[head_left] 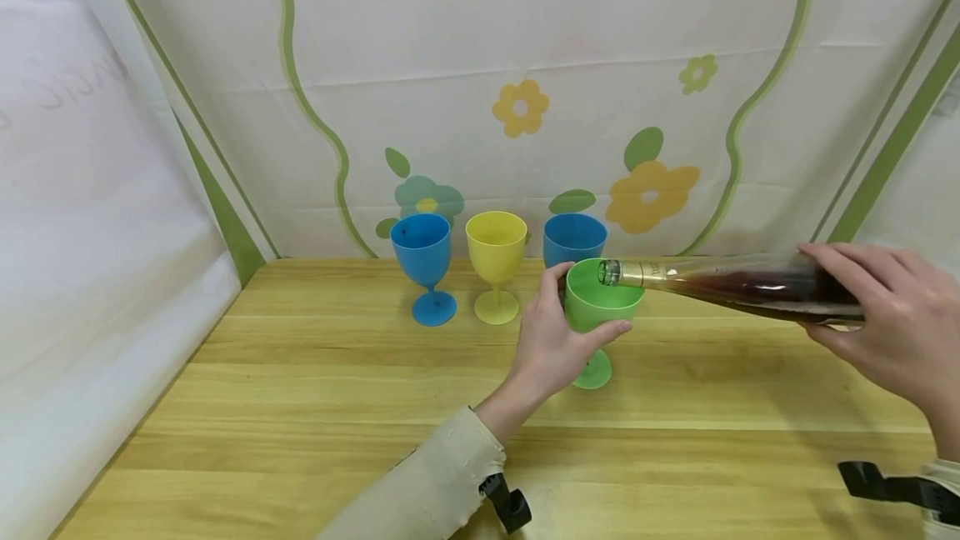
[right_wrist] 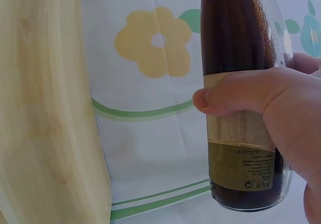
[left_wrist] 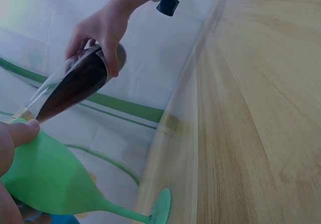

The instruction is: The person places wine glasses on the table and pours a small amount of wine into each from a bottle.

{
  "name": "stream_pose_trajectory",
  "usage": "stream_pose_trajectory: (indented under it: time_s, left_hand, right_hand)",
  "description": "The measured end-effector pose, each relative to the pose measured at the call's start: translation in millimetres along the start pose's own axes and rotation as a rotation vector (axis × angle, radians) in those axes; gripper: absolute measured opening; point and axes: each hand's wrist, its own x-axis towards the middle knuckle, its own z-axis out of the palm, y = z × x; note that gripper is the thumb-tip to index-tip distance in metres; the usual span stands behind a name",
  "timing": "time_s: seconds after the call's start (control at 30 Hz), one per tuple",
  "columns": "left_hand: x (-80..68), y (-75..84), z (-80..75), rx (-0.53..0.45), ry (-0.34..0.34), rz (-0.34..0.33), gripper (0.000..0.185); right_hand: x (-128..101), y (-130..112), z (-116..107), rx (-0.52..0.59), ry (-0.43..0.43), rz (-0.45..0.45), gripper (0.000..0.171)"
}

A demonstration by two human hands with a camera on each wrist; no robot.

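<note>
My left hand grips a green plastic goblet by its bowl, thumb across the near side. The goblet leans a little toward the right; its foot shows below in the left wrist view. In my right hand is a glass wine bottle, held round its lower body and tipped almost level. Its mouth reaches over the goblet's rim. Dark red liquid lies along the bottle's lower side, and no stream shows at the mouth. The right wrist view shows a beige and gold label under the thumb.
Behind the hands stand a blue goblet, a yellow goblet and a second blue goblet, partly covered by the green one. All are on a wooden table. A flowered white cloth hangs behind, with white cloth at both sides.
</note>
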Motion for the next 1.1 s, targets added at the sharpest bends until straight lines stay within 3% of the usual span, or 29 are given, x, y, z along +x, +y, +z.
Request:
stream_pose_trajectory:
  time_s: [1.1]
  left_hand:
    - [0.1, 0.7, 0.0, 0.002, 0.001, 0.004, 0.092]
  right_hand:
    - [6.6, 1.3, -9.1, 0.051, 0.008, -0.031, 0.094]
